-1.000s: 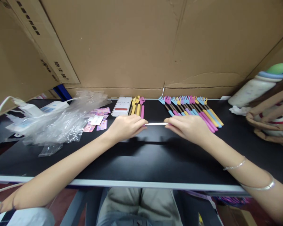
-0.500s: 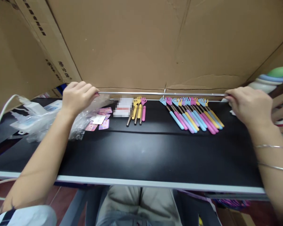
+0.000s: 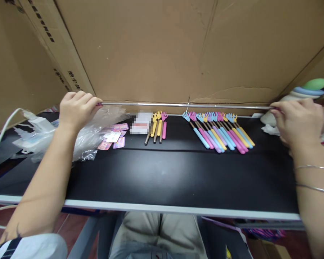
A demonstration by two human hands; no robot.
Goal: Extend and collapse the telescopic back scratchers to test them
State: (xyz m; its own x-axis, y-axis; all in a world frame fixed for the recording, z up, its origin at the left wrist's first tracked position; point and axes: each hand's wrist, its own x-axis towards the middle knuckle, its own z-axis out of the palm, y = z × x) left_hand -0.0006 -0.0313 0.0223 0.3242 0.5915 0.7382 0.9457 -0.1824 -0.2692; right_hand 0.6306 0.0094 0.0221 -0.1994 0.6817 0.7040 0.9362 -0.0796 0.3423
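Stretched level between my two fists is a thin, shiny metal rod (image 3: 151,104), over the back of the black table. My left hand (image 3: 77,108) is closed round its left end, and my right hand (image 3: 299,120) grips the right end. Both ends are hidden in my fingers. Below the rod lies a slanted row of telescopic back scratchers (image 3: 218,131), with hand-shaped heads and pink, blue, yellow and purple handles. A smaller group of yellow and pink back scratchers (image 3: 158,127) lies left of it, some with bare metal shafts.
Clear plastic bags (image 3: 86,144) and a white cable (image 3: 0,136) are at the left, beside small printed cards (image 3: 119,142). A blurred white pack (image 3: 141,123) lies near the middle. Cardboard (image 3: 151,50) walls the table (image 3: 162,180) at the back. A green-topped object (image 3: 315,84) stands far right.
My hands have moved farther apart, the left one leftward and the right one rightward. A longer stretch of rod shows between them. The back scratchers lie as before.
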